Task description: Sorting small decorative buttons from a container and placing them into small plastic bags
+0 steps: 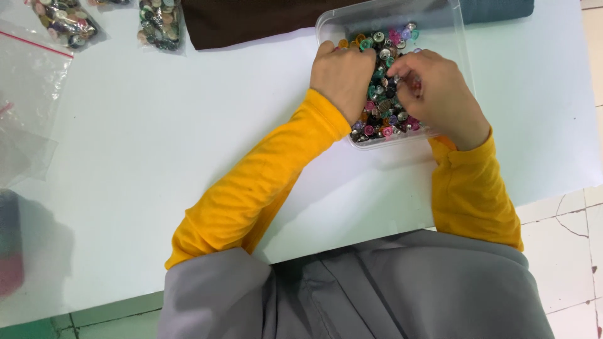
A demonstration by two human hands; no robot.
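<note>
Head view: two hands sorting in a clear plastic tray [453, 37] of small mixed-colour buttons [383, 103].
Tray sits at the far side of the pale counter [157, 144], just beside a dark brown cloth [251, 22]. Left hand [342, 74] rests knuckles-up in the buttons, fingers curled under; what they hold cannot be told. Right hand [436, 94] has fingers pinched narrow over the pile, seemingly on one small button. Yellow sleeves [264, 182]. Two bags of buttons [160, 24] lie far left, well apart.
</note>
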